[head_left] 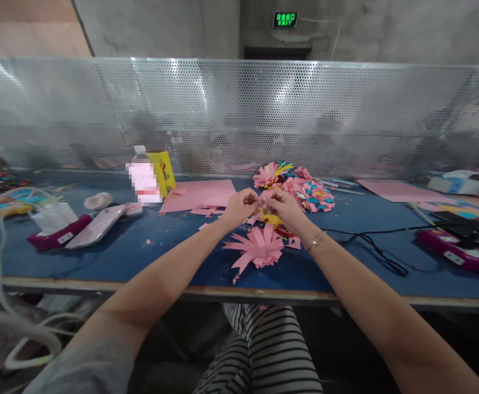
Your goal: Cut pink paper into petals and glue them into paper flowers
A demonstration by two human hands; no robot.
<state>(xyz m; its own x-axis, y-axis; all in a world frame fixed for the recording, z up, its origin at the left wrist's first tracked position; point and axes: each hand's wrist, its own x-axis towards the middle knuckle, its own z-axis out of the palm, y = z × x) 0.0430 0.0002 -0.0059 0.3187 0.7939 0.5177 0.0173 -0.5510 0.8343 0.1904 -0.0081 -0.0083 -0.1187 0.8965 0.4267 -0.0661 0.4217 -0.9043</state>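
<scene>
Above the blue tabletop, my left hand (243, 206) and my right hand (284, 208) meet with fingertips pinched together. Between them is a small piece of pink paper (266, 195), partly covered by the fingers. Just below lies a pink paper flower (260, 249) with long cut strips spread out on its left side. Yellow material (273, 218) and small pink scraps show under my hands. Behind my right hand sits a heap of finished-looking paper flowers (315, 192) in pink, blue and yellow.
Pink paper sheets (206, 194) lie to the left and another pink sheet (391, 190) to the right. A phone (97, 226) leans on a purple tissue box (42, 239). A black cable (371, 249) crosses the right side. A perforated metal screen (239, 93) closes the back.
</scene>
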